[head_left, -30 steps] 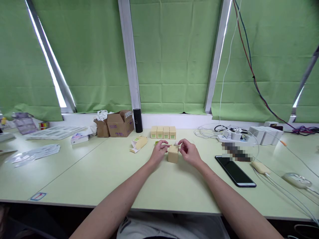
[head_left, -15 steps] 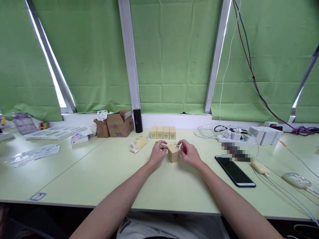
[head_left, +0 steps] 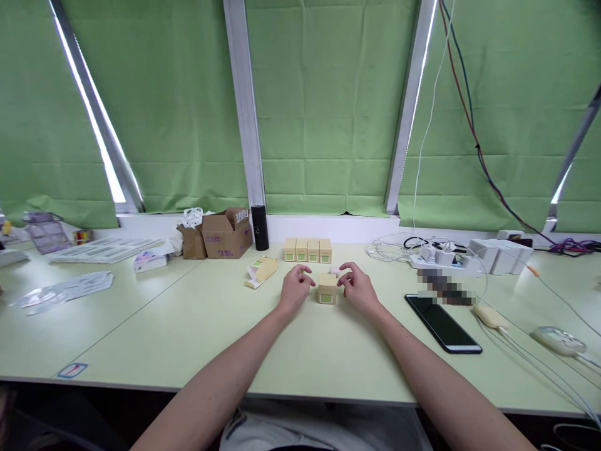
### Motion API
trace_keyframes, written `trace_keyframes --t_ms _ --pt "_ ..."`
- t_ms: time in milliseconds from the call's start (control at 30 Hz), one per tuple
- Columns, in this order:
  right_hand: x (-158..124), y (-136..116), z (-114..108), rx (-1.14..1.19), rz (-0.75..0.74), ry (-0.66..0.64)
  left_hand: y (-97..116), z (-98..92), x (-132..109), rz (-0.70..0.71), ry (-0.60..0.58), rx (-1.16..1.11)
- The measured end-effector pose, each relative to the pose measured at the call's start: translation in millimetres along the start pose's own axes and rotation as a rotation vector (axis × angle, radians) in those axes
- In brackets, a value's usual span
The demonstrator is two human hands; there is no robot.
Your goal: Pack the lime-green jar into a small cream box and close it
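A small tan box [head_left: 327,289] with a green label facing me stands on the pale green table [head_left: 300,351]. My left hand [head_left: 295,289] rests just left of it, fingers loosely curled and apart, a small gap from the box. My right hand [head_left: 357,288] sits at the box's right side with its fingertips close to the box's edge; I cannot tell whether they touch. Neither hand holds anything. A small white thing [head_left: 334,270] lies behind the box by my right fingers.
A row of several matching boxes [head_left: 307,250] stands behind, with an opened one lying flat [head_left: 261,272] to the left. Brown cartons [head_left: 220,235] and a black cylinder [head_left: 259,228] stand at the back. A phone [head_left: 443,322], a power strip [head_left: 441,258] and cables lie to the right.
The small box was turned by both hands so that its green label faces me, and it now stands square on the table. Both hands have eased off its sides.
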State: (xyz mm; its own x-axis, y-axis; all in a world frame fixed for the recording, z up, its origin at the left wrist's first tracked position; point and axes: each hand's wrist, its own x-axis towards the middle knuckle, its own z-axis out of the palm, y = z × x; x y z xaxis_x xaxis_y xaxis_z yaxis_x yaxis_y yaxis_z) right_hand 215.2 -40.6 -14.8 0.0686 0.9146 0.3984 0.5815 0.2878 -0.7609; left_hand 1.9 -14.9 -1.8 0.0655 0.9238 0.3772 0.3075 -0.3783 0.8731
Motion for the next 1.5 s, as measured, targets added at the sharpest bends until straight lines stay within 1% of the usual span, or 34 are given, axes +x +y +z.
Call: trace_keyframes --t_ms 67,133,233,300,400,500,567,667,767,867,1000,1267,1400,1433,1500 --pt "1.1 2.0 -0.3 -0.1 0.063 -0.024 -1.9 -1.5 1.5 -0.043 0.033 0.056" --pt "1.6 2.7 0.4 -0.212 0.117 -0.091 -4.6 -2.6 3.4 -0.078 0.05 0.103" --pt "2.4 3.5 1.5 -0.297 0.127 -0.167 -7.9 -3.7 5.8 -0.098 0.058 0.148" --pt "3.7 5.6 0.2 -0.28 0.093 -0.21 -8.9 -4.2 7.0 -0.103 0.062 0.166" --pt "6.7 10.9 -5.5 -0.2 0.043 -0.313 -8.9 -5.2 8.2 -0.109 0.075 0.176" --pt "8.1 13.2 -11.4 -0.129 0.05 -0.355 -8.5 -6.0 8.8 -0.107 0.086 0.172" --pt "7.1 10.6 -12.7 -0.068 0.032 -0.354 -7.6 -6.3 8.7 -0.111 0.095 0.174" --pt "4.5 2.2 -10.0 0.03 -0.044 -0.335 -4.5 -6.6 7.8 -0.114 0.104 0.177" --pt "4.1 -6.7 -5.1 0.055 -0.09 -0.299 -0.5 -6.8 6.8 -0.114 0.107 0.18" --pt "6.9 -13.5 -2.2 0.006 -0.116 -0.266 2.4 -7.4 6.0 -0.123 0.108 0.183" --pt "11.0 -20.4 -3.8 -0.098 -0.154 -0.235 2.9 -7.9 5.7 -0.118 0.111 0.176" --pt "13.5 -31.3 -13.3 -0.222 -0.228 -0.284 0.6 -7.8 7.3 -0.108 0.115 0.171" --pt "25.9 -36.2 -21.7 -0.182 -0.21 -0.324 1.7 -7.7 6.4 -0.112 0.115 0.154" --pt "32.2 -36.8 -24.8 -0.175 -0.211 -0.304 2.1 -7.7 6.0 -0.11 0.114 0.152" --pt "48.9 -35.6 -32.4 -0.196 -0.222 -0.213 3.2 -7.8 5.2 -0.109 0.113 0.157"
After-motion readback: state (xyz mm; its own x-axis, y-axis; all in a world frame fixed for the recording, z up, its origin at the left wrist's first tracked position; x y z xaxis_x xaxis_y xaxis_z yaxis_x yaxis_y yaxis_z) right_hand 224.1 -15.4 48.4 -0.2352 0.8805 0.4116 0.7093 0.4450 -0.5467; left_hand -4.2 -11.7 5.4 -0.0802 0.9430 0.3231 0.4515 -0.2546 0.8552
